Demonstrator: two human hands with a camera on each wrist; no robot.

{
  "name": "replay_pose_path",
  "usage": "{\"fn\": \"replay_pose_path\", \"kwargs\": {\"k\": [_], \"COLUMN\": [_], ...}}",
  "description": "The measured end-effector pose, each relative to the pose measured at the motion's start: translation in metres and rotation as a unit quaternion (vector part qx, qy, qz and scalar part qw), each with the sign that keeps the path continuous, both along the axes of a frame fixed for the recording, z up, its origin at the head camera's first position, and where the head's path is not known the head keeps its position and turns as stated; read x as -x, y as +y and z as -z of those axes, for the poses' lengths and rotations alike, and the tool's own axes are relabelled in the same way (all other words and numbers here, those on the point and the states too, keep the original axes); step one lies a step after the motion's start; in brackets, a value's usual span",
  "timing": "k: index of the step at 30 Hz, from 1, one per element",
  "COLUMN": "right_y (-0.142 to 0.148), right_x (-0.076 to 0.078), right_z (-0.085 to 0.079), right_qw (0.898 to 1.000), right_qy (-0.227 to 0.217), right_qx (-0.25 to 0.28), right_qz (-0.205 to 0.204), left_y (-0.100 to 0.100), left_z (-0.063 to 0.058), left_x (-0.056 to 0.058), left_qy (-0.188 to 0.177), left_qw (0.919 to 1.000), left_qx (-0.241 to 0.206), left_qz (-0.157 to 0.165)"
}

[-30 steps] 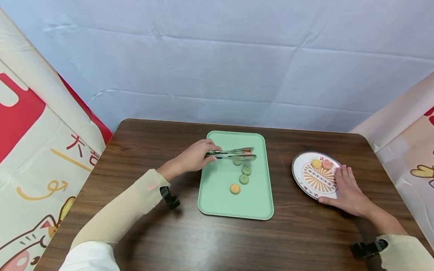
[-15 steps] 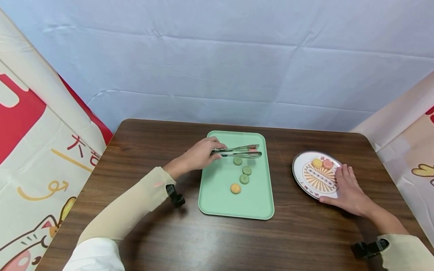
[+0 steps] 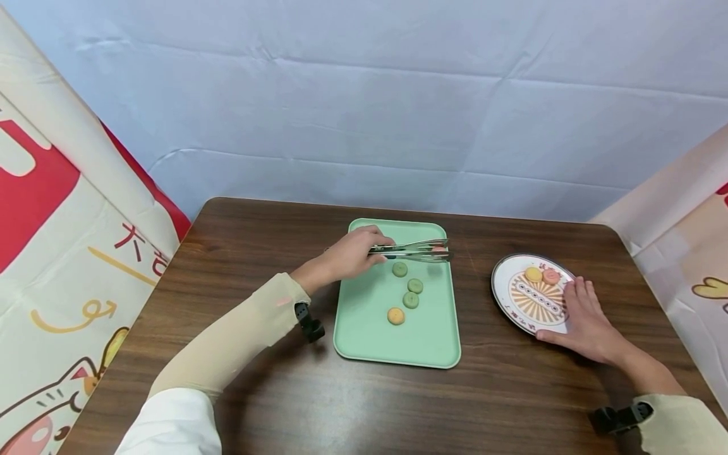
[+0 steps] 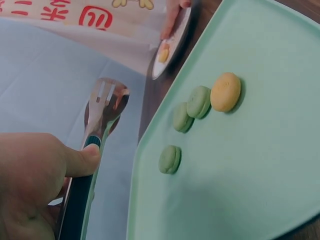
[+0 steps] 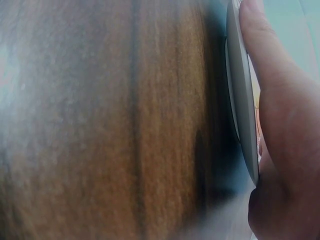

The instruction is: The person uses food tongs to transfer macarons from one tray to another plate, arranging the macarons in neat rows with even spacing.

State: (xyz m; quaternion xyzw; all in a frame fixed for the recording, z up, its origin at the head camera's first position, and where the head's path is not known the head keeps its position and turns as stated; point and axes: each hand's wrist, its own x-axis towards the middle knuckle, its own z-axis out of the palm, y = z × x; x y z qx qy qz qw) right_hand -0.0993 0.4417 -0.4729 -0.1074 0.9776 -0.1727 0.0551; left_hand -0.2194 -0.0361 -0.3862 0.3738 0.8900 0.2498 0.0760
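My left hand [image 3: 358,251] grips metal tongs [image 3: 418,250] by their dark handle, above the far right part of the green tray [image 3: 370,344]. A pink macaron [image 3: 439,250] is pinched between the tong tips. On the tray lie three green macarons [image 4: 198,102] and one orange-yellow macaron [image 4: 225,92]. At the right, the straight fingers of my right hand [image 3: 586,325] rest on the rim of a white patterned plate [image 3: 509,306]. A yellow macaron [image 3: 533,273] and a pink macaron [image 3: 551,276] sit side by side toward that plate's far side.
Tray and plate stand apart on a dark wooden table [image 3: 398,411], with a strip of bare wood between them. A pale cloth [image 3: 364,114] hangs behind the table's far edge. Printed cloths hang at both sides.
My left hand has carried the tongs and the pink macaron rightward and slightly away, from over the tray's middle to its right edge. My right hand stays on the plate.
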Motion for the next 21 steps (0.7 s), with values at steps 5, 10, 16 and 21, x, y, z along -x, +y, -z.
{"fn": "replay_pose_path", "kwargs": {"k": [5, 10, 16, 21], "right_y": [-0.002, -0.002, -0.001, -0.003], "right_x": [-0.001, -0.001, 0.0, 0.0], "right_z": [-0.004, -0.004, -0.006, -0.006], "right_qw": [1.0, 1.0, 1.0, 1.0], "right_qy": [-0.006, -0.009, -0.013, -0.018], "right_qx": [-0.005, -0.006, -0.007, -0.007], "right_qz": [0.001, 0.003, 0.004, 0.005], "left_y": [0.009, 0.016, 0.024, 0.03], "left_z": [-0.001, 0.0, -0.002, -0.002], "left_x": [0.002, 0.003, 0.003, 0.004], "left_qy": [0.001, 0.002, 0.002, -0.002], "left_qw": [1.0, 0.9999, 0.9999, 0.9998], "left_qx": [0.002, 0.01, 0.016, 0.019], "left_qz": [0.006, 0.009, 0.002, 0.005]}}
